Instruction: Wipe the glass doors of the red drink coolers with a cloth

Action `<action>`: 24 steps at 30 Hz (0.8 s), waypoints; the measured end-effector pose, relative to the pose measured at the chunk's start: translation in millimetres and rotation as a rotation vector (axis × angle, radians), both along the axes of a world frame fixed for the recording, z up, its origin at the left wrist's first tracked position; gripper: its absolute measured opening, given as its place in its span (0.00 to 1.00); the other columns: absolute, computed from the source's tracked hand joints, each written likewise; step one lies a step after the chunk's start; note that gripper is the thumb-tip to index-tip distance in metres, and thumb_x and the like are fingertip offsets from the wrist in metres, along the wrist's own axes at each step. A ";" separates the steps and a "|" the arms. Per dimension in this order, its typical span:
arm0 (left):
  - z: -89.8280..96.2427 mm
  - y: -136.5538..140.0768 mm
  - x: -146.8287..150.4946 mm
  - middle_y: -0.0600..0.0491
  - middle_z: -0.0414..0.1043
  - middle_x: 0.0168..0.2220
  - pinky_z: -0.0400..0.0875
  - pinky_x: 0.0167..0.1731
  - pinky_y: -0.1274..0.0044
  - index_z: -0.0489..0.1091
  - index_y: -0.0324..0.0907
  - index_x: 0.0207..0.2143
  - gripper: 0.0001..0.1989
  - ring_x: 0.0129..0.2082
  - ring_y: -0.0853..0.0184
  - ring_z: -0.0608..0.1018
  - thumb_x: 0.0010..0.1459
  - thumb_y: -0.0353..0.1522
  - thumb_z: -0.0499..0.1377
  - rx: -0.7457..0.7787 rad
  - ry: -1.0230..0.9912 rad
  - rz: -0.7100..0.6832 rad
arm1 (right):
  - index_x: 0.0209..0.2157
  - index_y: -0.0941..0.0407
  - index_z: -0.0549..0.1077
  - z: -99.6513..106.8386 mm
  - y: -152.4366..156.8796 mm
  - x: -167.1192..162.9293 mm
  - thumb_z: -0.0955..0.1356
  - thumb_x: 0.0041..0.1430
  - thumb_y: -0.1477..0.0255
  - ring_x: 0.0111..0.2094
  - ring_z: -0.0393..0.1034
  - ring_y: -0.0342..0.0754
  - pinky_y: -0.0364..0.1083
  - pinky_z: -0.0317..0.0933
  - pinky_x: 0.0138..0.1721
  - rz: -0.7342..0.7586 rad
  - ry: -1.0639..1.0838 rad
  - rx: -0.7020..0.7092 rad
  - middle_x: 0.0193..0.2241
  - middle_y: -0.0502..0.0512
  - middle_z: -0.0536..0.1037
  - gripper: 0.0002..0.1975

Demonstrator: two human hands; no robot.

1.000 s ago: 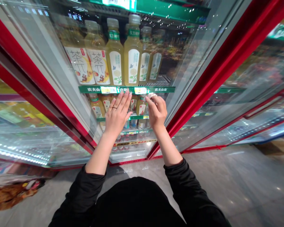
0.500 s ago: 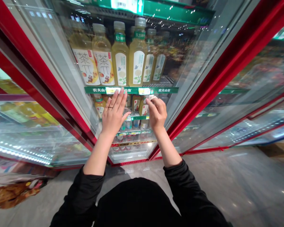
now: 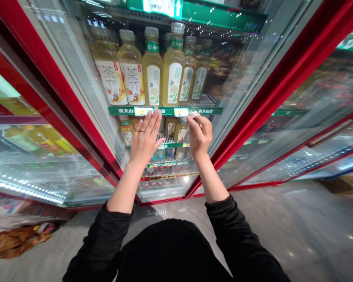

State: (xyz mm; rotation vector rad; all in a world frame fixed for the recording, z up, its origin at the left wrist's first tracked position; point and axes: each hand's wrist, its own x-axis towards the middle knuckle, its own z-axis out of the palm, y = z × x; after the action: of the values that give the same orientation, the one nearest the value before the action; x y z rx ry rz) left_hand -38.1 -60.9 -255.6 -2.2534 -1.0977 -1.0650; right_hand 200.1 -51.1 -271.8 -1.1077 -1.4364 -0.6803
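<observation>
Flat against the glass door (image 3: 176, 196) of a drinks fridge rests my left hand (image 3: 144, 138), its fingers stretched and the thumb apart. To its right, my right hand (image 3: 200, 135) is closed in a pinch round a small white crumpled tissue (image 3: 194, 114), mostly covered by the fingers, at the glass. Behind the pane, just above both hands, runs a green shelf strip (image 3: 194, 111) with price tags. Tea bottles (image 3: 173, 78) with pale yellow drink stand upright on that shelf.
A red door frame (image 3: 253, 111) slopes down on the right, and another red frame (image 3: 61, 102) on the left. More glass-fronted fridges stand on both sides. Grey floor (image 3: 300, 231) lies below. Something brown and patterned (image 3: 20, 241) is at the lower left.
My right hand has slid right along the glass with the white tissue. My left hand stays flat on the pane, with only a slight shift in view.
</observation>
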 end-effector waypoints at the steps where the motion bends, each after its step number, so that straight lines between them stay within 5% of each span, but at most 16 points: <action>1: 1.0 -0.1 -1.8 0.46 0.48 0.81 0.47 0.82 0.61 0.27 0.48 0.82 0.57 0.81 0.57 0.56 0.69 0.35 0.67 0.006 0.004 0.000 | 0.54 0.46 0.84 2.5 0.4 4.6 0.65 0.77 0.71 0.55 0.79 0.51 0.55 0.75 0.59 -0.006 0.019 0.049 0.49 0.56 0.84 0.16; 4: 4.4 -0.6 -9.4 0.46 0.48 0.81 0.48 0.82 0.60 0.26 0.49 0.82 0.58 0.81 0.56 0.56 0.69 0.35 0.67 0.010 -0.002 0.012 | 0.54 0.47 0.85 -5.3 -3.5 8.0 0.65 0.78 0.71 0.51 0.80 0.51 0.55 0.76 0.56 -0.021 0.103 0.127 0.47 0.57 0.84 0.16; 8: 9.1 -1.1 -20.4 0.47 0.47 0.82 0.46 0.82 0.60 0.26 0.50 0.82 0.59 0.81 0.54 0.54 0.68 0.34 0.69 -0.028 -0.012 0.027 | 0.54 0.46 0.85 -23.7 -8.7 -16.1 0.65 0.77 0.72 0.53 0.80 0.53 0.57 0.75 0.59 0.024 0.052 0.002 0.47 0.56 0.85 0.17; 16: 17.8 -0.3 -38.4 0.47 0.45 0.82 0.45 0.82 0.57 0.24 0.52 0.82 0.62 0.82 0.53 0.52 0.67 0.33 0.70 -0.049 -0.007 0.026 | 0.57 0.45 0.84 3.8 2.8 -22.2 0.66 0.77 0.73 0.56 0.79 0.54 0.58 0.76 0.60 0.022 0.024 0.082 0.51 0.57 0.85 0.17; 20: 18.1 -2.1 -44.6 0.47 0.44 0.82 0.45 0.82 0.56 0.23 0.52 0.81 0.62 0.81 0.52 0.52 0.67 0.32 0.69 -0.055 -0.010 0.025 | 0.58 0.46 0.84 -18.6 -4.0 -27.1 0.66 0.76 0.75 0.53 0.81 0.54 0.57 0.77 0.58 -0.008 0.040 0.095 0.50 0.57 0.86 0.18; 24: 14.4 -7.0 -47.4 0.47 0.45 0.82 0.47 0.82 0.57 0.21 0.51 0.81 0.63 0.81 0.52 0.53 0.66 0.31 0.70 -0.050 0.006 0.035 | 0.62 0.44 0.81 -27.9 -4.0 -50.1 0.67 0.74 0.78 0.59 0.79 0.55 0.57 0.76 0.63 0.040 -0.136 -0.050 0.52 0.57 0.86 0.23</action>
State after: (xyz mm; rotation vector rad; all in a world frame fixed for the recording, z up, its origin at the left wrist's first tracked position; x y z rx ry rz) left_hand -85.5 -67.9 -241.2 -2.2664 -1.1691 -1.0267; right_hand 149.9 -55.1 -299.7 -1.0853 -1.5947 -0.7060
